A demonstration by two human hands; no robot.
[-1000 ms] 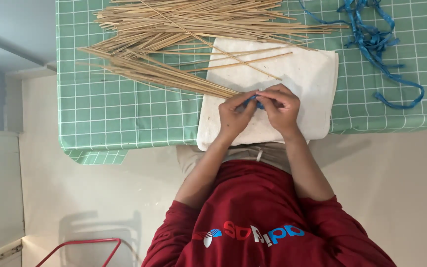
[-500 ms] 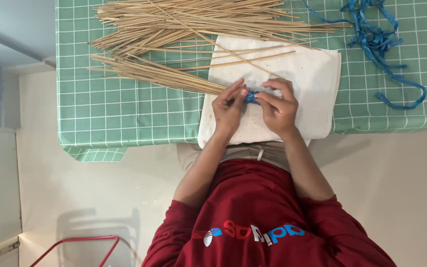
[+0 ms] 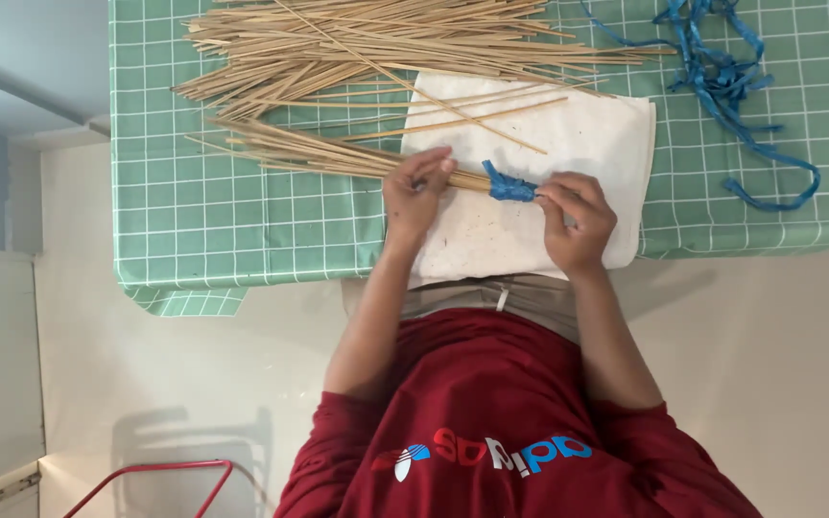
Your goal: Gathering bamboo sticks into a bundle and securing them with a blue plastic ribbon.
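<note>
Lowest in the frame is your dark red shirt (image 3: 501, 422), with both forearms reaching up from it toward the worktop (image 3: 242, 230), which carries a green covering with a white grid. Your left hand (image 3: 417, 192), just left of centre, has its fingers (image 3: 431, 165) closed around a bundle of thin tan sticks (image 3: 338, 156); the bundle runs from that grip out toward the upper left, lying low over the green covering. Your right hand (image 3: 578, 216), right of centre, has its fingers (image 3: 554, 192) pinched on a blue strip (image 3: 509, 185) that is wrapped around the near end of the bundle, between the two hands. Both hands sit over a white cloth (image 3: 568, 144) spread at the worktop's near edge. Beyond the cloth, along the top of the frame, lies a large loose pile of sticks (image 3: 367, 48), a few of them crossing onto the cloth. At upper right, a tangle of blue strips (image 3: 722, 86) lies on the green covering, well apart from your hands.
</note>
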